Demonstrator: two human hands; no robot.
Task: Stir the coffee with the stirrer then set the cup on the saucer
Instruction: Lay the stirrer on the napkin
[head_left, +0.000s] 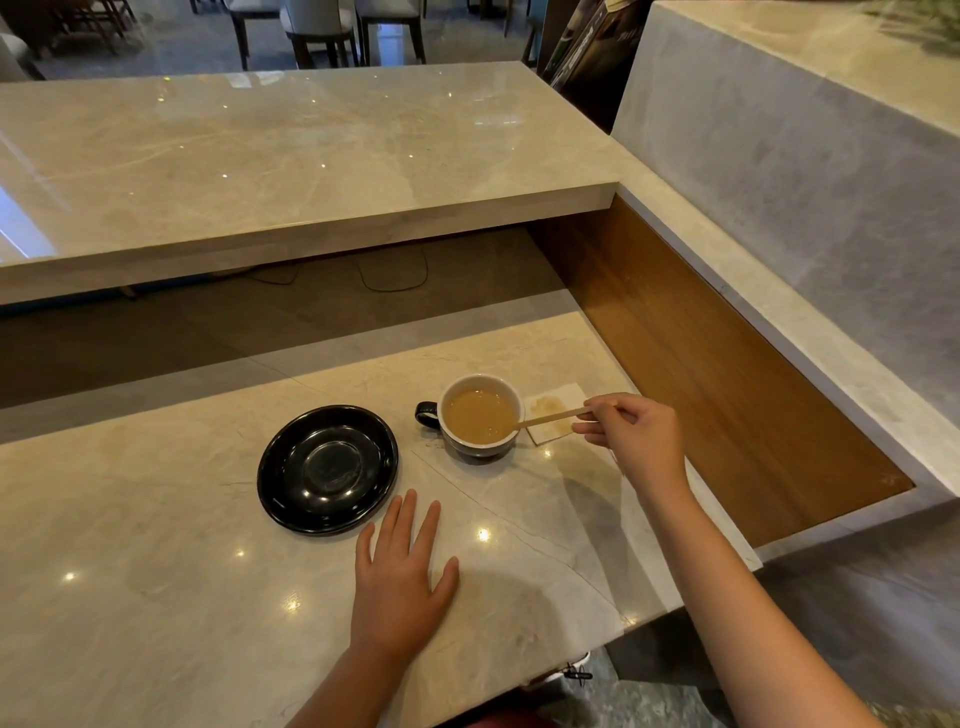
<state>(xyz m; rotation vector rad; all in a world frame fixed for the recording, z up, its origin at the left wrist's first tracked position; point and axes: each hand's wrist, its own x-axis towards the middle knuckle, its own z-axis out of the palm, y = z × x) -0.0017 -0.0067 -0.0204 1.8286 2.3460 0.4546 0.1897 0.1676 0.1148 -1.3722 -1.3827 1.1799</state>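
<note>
A cup (460, 387), white inside and dark outside with its handle pointing left, stands on the marble counter and holds light brown coffee (480, 415). My right hand (631, 434) pinches the outer end of a wooden stirrer (553, 418), whose tip dips into the coffee at the cup's right rim. To the left of the cup lies a black saucer (327, 470) with nothing on it, a small gap between them. My left hand (400, 577) rests flat on the counter, fingers spread, just below the saucer's right edge.
A stained white napkin (553, 415) lies right of the cup, under the stirrer. The marble counter (156, 597) ends at a wooden side panel (727, 389) on the right. A raised marble shelf (285, 156) runs across behind, with chairs beyond.
</note>
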